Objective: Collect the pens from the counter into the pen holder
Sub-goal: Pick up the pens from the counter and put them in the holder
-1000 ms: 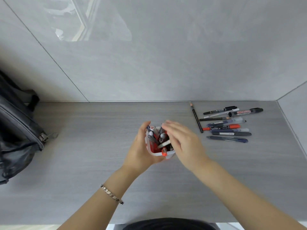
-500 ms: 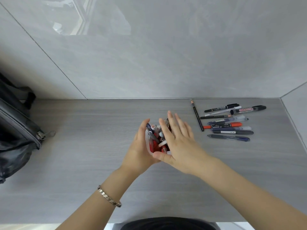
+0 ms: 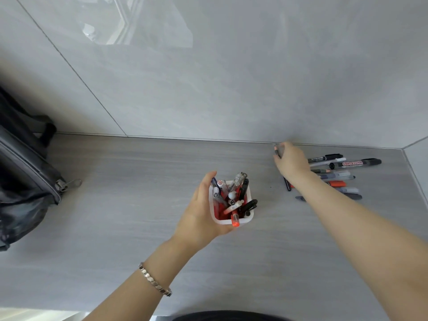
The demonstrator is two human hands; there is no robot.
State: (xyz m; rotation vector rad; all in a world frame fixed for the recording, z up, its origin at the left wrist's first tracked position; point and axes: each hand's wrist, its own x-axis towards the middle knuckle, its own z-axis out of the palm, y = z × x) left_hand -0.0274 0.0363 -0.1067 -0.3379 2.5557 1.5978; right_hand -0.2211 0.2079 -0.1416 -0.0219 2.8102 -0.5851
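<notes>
The grip of the right hand (image 3: 292, 163) is curled over the pencil (image 3: 287, 184), whether pinching it cannot be told; its long axis runs toward the wall, while the pen holder (image 3: 245, 220), nearer, is clasped by the left hand (image 3: 199, 216).

the grey counter (image 3: 139, 216) carried a white pen holder (image 3: 245, 220) in the middle, loose pens (image 3: 342, 176) at the far right, and a black bag (image 3: 25, 181) at the left edge.
</notes>
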